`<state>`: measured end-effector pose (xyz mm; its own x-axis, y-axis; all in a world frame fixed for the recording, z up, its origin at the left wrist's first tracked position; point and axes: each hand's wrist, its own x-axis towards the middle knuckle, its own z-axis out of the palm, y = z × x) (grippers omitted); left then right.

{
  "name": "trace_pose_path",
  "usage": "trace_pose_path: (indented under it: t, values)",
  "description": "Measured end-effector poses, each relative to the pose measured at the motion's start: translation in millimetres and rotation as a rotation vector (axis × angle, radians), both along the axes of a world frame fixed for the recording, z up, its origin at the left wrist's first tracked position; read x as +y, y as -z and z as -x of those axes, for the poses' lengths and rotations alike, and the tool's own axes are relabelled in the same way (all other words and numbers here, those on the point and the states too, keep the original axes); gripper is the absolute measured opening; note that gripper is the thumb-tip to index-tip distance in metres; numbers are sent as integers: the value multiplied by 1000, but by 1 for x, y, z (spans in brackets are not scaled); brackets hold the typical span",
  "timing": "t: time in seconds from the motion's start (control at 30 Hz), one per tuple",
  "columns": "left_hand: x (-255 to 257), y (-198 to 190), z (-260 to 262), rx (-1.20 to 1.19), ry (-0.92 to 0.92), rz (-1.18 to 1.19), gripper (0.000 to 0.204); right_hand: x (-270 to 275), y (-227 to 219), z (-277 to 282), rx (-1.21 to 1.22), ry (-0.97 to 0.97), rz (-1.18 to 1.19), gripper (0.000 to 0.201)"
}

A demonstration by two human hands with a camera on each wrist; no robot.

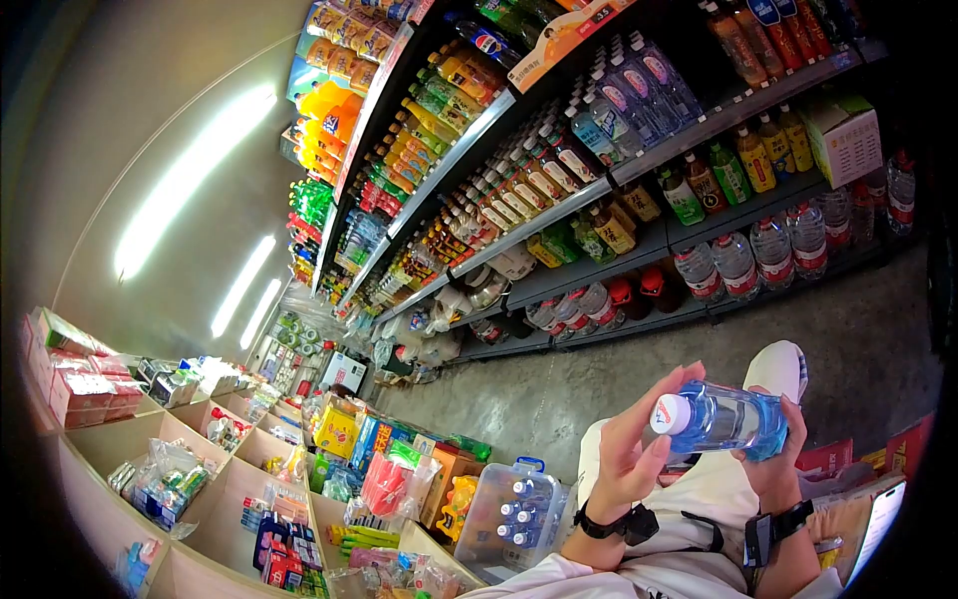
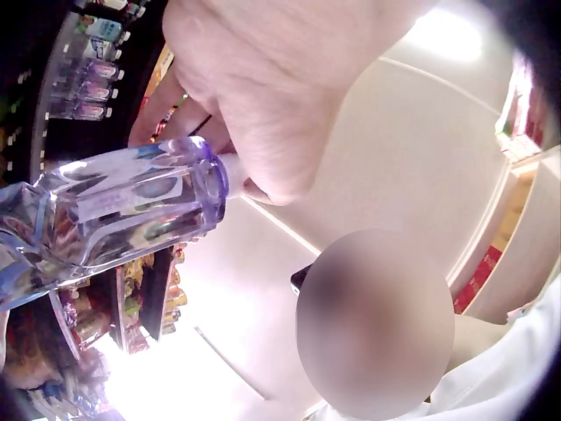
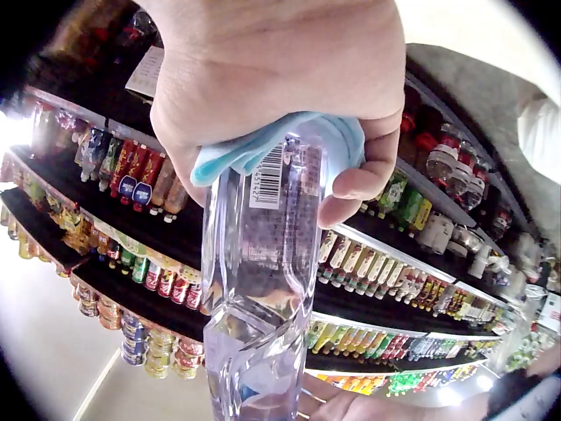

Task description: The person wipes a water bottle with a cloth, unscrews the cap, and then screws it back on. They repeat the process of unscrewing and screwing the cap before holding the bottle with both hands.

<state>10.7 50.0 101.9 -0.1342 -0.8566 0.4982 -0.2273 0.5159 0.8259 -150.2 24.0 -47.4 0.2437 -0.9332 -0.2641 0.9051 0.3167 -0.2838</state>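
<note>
A clear, bluish water bottle (image 1: 733,417) with a white cap (image 1: 670,413) lies tilted between the two hands in the head view. The left hand (image 1: 634,449) is at the cap end, thumb on one side and fingers on the other; in the left wrist view the cap goes in under this hand (image 2: 263,96). At the base, the right hand (image 1: 783,464) grips the bottle through a light blue cloth (image 3: 329,132). The right wrist view shows a barcode label (image 3: 267,178) on the bottle just past the cloth.
A clear plastic bin (image 1: 514,469) with several capped bottles stands left of the legs. Divided wooden bins (image 1: 215,509) of packaged goods run along the left. Shelves (image 1: 599,190) of drinks rise across the grey floor (image 1: 529,399). A lit phone (image 1: 878,529) is at lower right.
</note>
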Motion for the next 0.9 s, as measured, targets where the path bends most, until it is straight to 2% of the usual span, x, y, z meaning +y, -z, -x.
trace_pose_path:
  t: [0.33,0.9]
  values:
    - [1,0,0,-27,-30,-16,56,0,2,1,-14,-29,14,57]
    - [0,1,-4,-23,12,-8,60,0,-1,0,-16,-20,8,58]
